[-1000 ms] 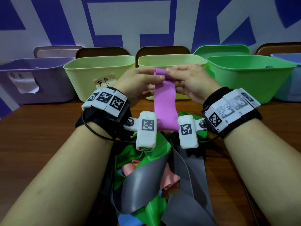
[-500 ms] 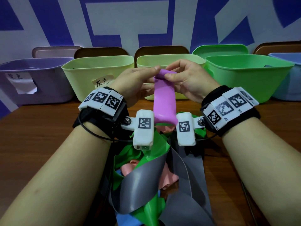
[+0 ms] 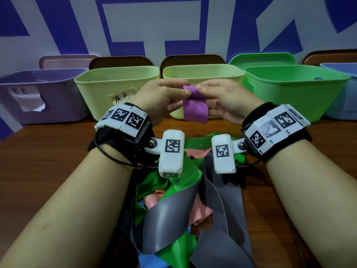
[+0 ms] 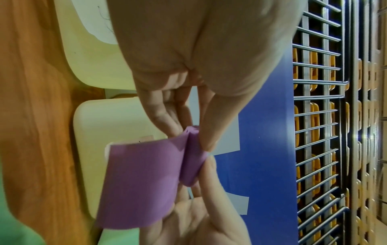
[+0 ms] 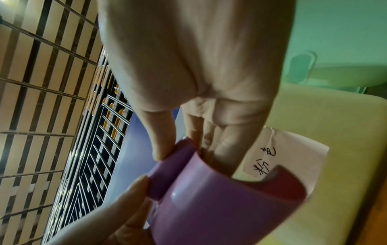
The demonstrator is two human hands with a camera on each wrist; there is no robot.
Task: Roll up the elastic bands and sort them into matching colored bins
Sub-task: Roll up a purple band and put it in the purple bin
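1. The left hand (image 3: 164, 97) and the right hand (image 3: 222, 99) are both pinching the rolled top of a purple elastic band (image 3: 195, 109), each between its thumb and fingertips, held up in the air just in front of the middle pale yellow-green bin (image 3: 202, 74).
2. The rolled part is sitting between the two thumbs; in the left wrist view it is showing as a short tight cylinder, with a flat tail hanging loose below it. The roll is only partly done, judging by that free tail.
3. The band is looking thin, soft and light: the tail is curving and drooping under its own weight, so it is offering no stiffness to push against.
4. The surface is looking smooth and slightly glossy in the right wrist view, so the roll is likely to slip or spring open if the pinch is eased.
5. The best hold is probably at both ends of the roll, thumbs on top and fingertips beneath, turning it down over the tail while keeping light tension.
6. The purple bin (image 3: 38, 89) is standing at the far left of the row, well to the left of the middle bin; that is the likely destination.
7. A tangled heap of loose bands (image 3: 173, 219), grey, green, pink and blue, is lying on the wooden table (image 3: 38, 161), nearer the person than the middle bin.
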